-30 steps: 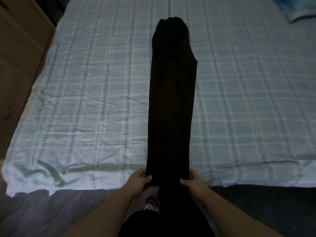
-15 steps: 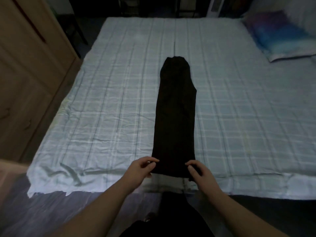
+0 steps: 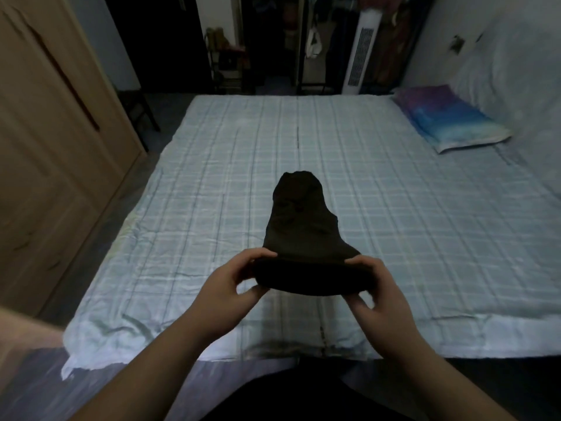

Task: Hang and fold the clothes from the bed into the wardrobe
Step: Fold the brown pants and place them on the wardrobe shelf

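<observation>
1. Trousers [image 3: 300,226], dark and folded lengthwise, have their near end lifted above the checked bedsheet [image 3: 425,232]; the far end lies on it.
2. Left hand [image 3: 230,287] pinches the near left corner.
3. Right hand [image 3: 376,296] pinches the right corner.

Left hand [image 3: 230,279] and right hand [image 3: 375,287] cover both ends of the black garment's [image 3: 300,238] lifted near edge; its underside is hidden. Garment type cannot be told (fabric too dark). Beyond the garment, the room past the bed [image 3: 212,183] is dim, contents unreadable. Wardrobe [image 3: 45,147], left of the garment, is cropped by the frame edge.
</observation>
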Action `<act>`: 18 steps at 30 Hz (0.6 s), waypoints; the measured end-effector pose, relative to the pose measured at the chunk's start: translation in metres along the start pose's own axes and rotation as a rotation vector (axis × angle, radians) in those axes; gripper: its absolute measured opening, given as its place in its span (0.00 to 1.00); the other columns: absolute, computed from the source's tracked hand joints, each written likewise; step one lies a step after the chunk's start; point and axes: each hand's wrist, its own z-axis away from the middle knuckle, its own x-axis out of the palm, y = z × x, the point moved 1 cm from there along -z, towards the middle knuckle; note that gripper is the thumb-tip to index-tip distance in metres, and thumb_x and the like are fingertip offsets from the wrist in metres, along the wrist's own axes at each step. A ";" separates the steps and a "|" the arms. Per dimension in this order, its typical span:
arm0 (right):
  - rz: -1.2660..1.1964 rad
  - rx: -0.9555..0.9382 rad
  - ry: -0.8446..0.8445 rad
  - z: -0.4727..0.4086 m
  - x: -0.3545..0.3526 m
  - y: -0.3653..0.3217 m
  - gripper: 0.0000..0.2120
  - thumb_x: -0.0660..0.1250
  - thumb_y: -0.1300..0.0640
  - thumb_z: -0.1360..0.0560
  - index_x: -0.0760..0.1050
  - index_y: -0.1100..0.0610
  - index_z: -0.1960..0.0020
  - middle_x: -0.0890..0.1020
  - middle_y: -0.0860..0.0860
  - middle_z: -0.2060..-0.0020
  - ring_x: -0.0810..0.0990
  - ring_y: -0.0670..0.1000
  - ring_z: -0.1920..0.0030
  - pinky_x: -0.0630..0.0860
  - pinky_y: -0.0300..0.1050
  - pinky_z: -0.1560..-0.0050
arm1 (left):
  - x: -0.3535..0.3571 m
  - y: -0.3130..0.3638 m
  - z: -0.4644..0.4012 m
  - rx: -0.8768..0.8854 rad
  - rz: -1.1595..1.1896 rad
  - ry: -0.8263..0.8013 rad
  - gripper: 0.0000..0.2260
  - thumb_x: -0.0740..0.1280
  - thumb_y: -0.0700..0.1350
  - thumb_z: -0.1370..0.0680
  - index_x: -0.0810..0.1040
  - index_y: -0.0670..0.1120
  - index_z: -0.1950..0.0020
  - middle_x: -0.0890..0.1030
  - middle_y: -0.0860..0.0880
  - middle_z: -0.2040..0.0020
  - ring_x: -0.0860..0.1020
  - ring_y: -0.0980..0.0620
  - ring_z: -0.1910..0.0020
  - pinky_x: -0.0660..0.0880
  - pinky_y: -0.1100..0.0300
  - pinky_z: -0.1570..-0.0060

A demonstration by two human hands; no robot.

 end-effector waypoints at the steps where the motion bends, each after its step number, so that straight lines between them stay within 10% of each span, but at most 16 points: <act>1: 0.042 -0.052 0.042 -0.002 -0.003 -0.010 0.22 0.73 0.69 0.28 0.75 0.47 0.43 0.81 0.39 0.49 0.81 0.41 0.47 0.74 0.31 0.46 | -0.003 0.009 0.000 0.055 -0.057 0.039 0.25 0.72 0.30 0.27 0.79 0.58 0.41 0.82 0.59 0.43 0.80 0.56 0.40 0.74 0.64 0.39; 5: 0.091 -0.224 0.052 -0.012 -0.023 -0.042 0.13 0.75 0.57 0.29 0.78 0.45 0.48 0.78 0.41 0.63 0.73 0.43 0.67 0.70 0.33 0.61 | -0.017 0.043 -0.003 0.174 -0.140 0.138 0.17 0.75 0.38 0.27 0.81 0.56 0.45 0.84 0.60 0.49 0.82 0.57 0.49 0.75 0.68 0.47; 11: 0.195 -0.368 -0.032 -0.042 -0.050 -0.073 0.11 0.73 0.50 0.28 0.78 0.45 0.47 0.77 0.46 0.49 0.78 0.50 0.49 0.71 0.35 0.49 | -0.034 0.066 -0.024 0.345 -0.277 0.114 0.11 0.73 0.51 0.28 0.81 0.56 0.46 0.75 0.59 0.48 0.77 0.50 0.49 0.72 0.64 0.45; 18: 0.026 -0.092 -0.108 -0.099 -0.035 -0.023 0.27 0.72 0.60 0.27 0.71 0.31 0.40 0.79 0.35 0.47 0.80 0.39 0.45 0.73 0.29 0.46 | -0.020 0.039 -0.095 0.020 -0.008 -0.013 0.16 0.72 0.42 0.27 0.80 0.59 0.44 0.84 0.53 0.48 0.82 0.51 0.44 0.76 0.62 0.44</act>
